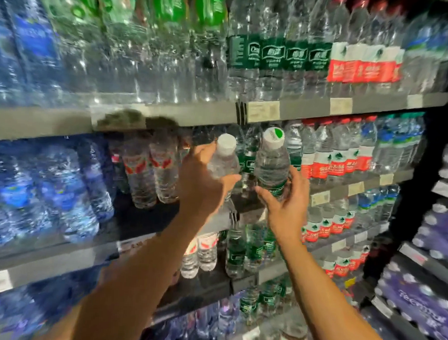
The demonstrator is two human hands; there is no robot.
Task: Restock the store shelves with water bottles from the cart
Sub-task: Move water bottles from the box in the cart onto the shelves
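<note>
Each hand, left (pixel 204 184) and right (pixel 284 211), grips a bottle; pushed carelessly into the shelf (pixel 215 218) gap, either could topple neighbours.

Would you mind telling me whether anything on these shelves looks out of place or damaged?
Nothing looks spilled or damaged. One oddity: the dark middle shelf has a bare gap left of the hands, unlike the packed rows around it. The left hand and right hand each hold a clear plastic water bottle, tilted, in front of it.
</note>
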